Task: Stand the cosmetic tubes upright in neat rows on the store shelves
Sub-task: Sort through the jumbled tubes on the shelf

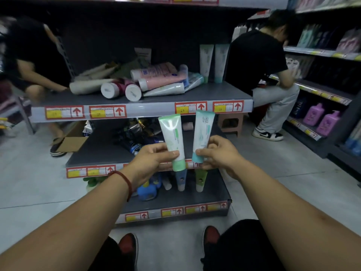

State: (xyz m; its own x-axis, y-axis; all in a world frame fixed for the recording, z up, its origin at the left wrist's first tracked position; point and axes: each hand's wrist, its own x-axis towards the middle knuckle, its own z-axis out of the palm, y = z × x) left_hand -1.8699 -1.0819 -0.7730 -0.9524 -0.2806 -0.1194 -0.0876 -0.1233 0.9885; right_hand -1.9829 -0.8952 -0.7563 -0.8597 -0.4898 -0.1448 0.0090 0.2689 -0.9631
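I see a heap of tubes [148,81] lying on the top shelf [140,111], left of two standing tubes [214,63].

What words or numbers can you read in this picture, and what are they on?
"25": yellow price tag on the top shelf edge.
"25", faint: another yellow tag on that edge.
Red up arrows: signs on the tags, not words.
Print on the green tube, teal tube and pink tube: too blurred.
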